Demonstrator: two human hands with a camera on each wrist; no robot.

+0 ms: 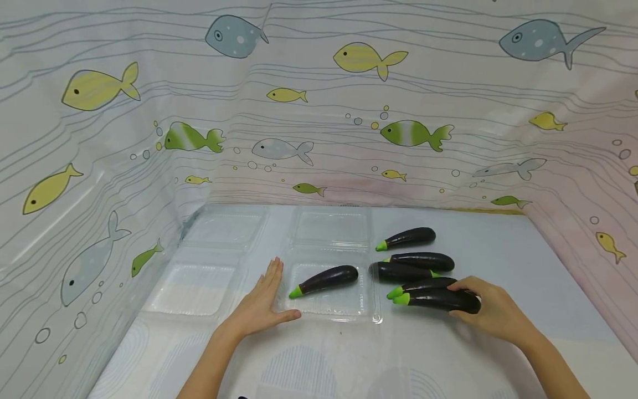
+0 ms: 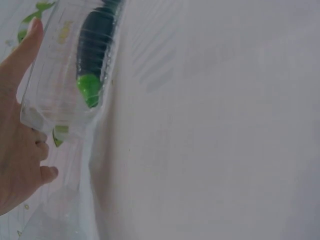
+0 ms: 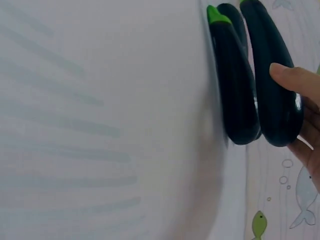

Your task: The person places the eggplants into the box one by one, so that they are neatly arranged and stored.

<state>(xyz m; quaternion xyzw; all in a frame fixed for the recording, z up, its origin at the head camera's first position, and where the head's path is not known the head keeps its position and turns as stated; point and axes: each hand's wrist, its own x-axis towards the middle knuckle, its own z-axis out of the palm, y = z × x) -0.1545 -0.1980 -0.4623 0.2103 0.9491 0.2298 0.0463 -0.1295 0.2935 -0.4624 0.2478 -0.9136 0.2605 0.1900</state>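
Observation:
A clear plastic clamshell box lies unfolded in the middle of the table, its lid toward the back. One eggplant, dark purple with a bright green stem end, lies in its front half. At the box's left side is my left hand, fingers straight and thumb spread along the near corner; the left wrist view shows the hand against the box wall. My right hand pinches the fat end of another eggplant between thumb and fingers, above a neighbouring eggplant. Part of that hand is cut off in its wrist view.
Several more eggplants lie right of the box, one close against its edge. A second clear box lies unfolded at the left. Fish-printed sheeting walls the table at back and sides.

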